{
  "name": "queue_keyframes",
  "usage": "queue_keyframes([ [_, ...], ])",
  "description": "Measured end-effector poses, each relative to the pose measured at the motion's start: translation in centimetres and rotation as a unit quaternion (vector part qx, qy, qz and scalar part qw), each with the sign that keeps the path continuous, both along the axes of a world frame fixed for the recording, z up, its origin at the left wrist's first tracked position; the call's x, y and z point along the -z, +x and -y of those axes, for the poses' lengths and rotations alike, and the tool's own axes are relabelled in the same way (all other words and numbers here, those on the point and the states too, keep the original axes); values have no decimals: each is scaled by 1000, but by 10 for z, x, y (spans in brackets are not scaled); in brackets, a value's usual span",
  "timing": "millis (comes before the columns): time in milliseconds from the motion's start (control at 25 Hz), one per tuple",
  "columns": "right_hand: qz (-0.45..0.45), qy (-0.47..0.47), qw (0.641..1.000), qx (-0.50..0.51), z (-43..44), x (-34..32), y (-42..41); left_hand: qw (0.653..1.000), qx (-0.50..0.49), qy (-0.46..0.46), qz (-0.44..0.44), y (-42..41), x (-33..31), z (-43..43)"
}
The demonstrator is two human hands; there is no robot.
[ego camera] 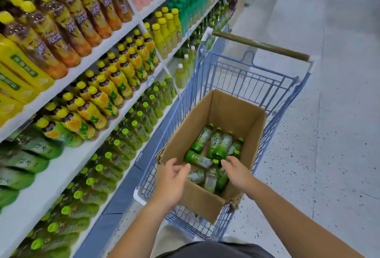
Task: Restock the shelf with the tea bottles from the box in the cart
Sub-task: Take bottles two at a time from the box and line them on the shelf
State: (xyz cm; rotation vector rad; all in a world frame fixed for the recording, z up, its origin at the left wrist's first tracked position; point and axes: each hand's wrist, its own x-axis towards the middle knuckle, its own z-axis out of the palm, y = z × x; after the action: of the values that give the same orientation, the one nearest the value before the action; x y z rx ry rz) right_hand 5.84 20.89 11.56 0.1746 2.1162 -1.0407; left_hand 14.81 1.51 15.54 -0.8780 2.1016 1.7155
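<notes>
An open cardboard box [232,113] sits in a blue wire cart [246,76]. Several green-capped tea bottles [218,146] lie loose at its bottom. My left hand [172,179] hovers over the box's near left rim, fingers loosely curled, holding nothing. Over the near right side is my right hand [238,172], fingers relaxed and pointing down towards the bottles, also empty. The shelf [67,167] on the left carries rows of matching green-capped tea bottles [115,155] on its lower levels.
Upper shelf levels hold yellow-capped bottles [115,85] and pink and green drinks further back. The cart's handle [261,46] is at its far end. Speckled aisle floor [329,134] stretches to the right of the cart.
</notes>
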Motion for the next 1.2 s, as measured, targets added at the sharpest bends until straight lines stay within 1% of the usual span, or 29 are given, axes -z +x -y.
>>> queue_keyframes([
  [160, 16, 16, 997, 74, 7, 12, -17, 994, 94, -19, 43, -54, 22, 14],
  [320, 37, 51, 985, 163, 25, 32, -32, 975, 208, -24, 73, -117, 59, 25],
  [400, 40, 70, 976, 202, 33, 45, -46, 965, 242, -42, 87, -153, 86, 24],
  [520, 61, 73, 962, 256, 45, 74, -64, 949, 276, -78, 129, -198, 132, 13],
  [640, 83, 84, 958, 263, 53, 116, -80, 944, 267, -102, 167, -228, 185, 0],
  [800, 82, 109, 949, 284, 50, 188, -128, 943, 232, -157, 180, -256, 262, -12],
  [920, 56, 130, 951, 276, 40, 236, -169, 928, 255, -222, 156, -271, 308, -12],
  [1040, 40, 153, 957, 245, 30, 274, -198, 907, 285, -280, 132, -285, 339, -8],
  [1120, 42, 171, 955, 237, 27, 294, -209, 895, 302, -301, 130, -291, 357, -8],
  [1200, 62, 180, 953, 235, 29, 306, -214, 889, 308, -306, 144, -297, 371, -11],
])
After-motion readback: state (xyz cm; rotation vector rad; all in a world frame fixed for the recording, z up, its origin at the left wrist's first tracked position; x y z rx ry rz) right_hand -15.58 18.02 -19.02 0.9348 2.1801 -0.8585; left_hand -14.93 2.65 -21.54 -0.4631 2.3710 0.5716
